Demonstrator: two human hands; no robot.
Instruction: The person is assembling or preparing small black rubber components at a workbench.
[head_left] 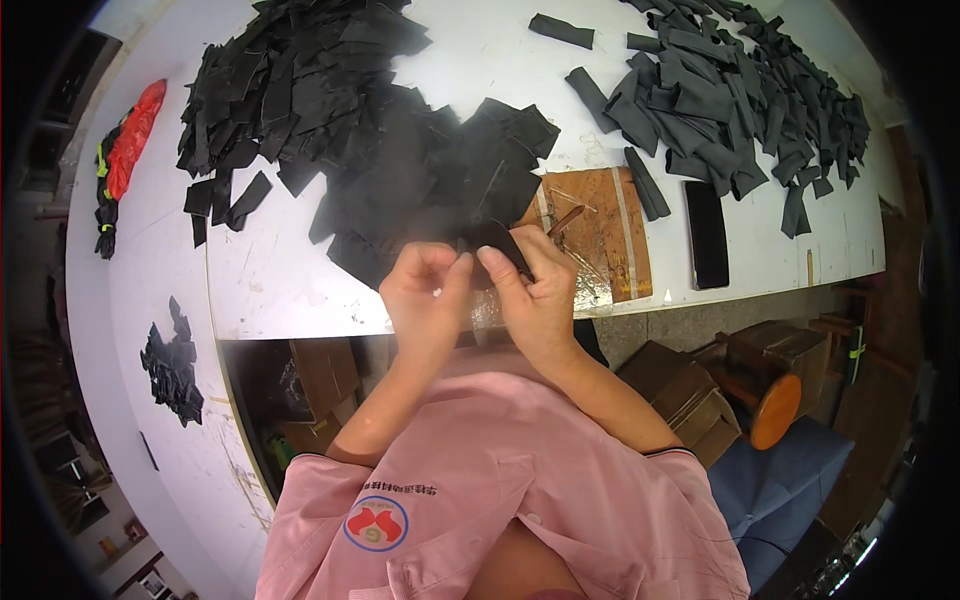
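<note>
A phone (706,234) lies flat on the white surface (470,60), off to the right of the fingers (497,262) and a little beyond them, its long rectangular screen dark and blank. Below the surface edge, to the right of the fingers and nearer the person, brown cardboard boxes (690,395) stand stacked on the floor. More brown cartons (318,375) sit under the surface to the left of the fingers. A round emblem (376,523), red inside a blue ring, marks the pink shirt nearest the person.
</note>
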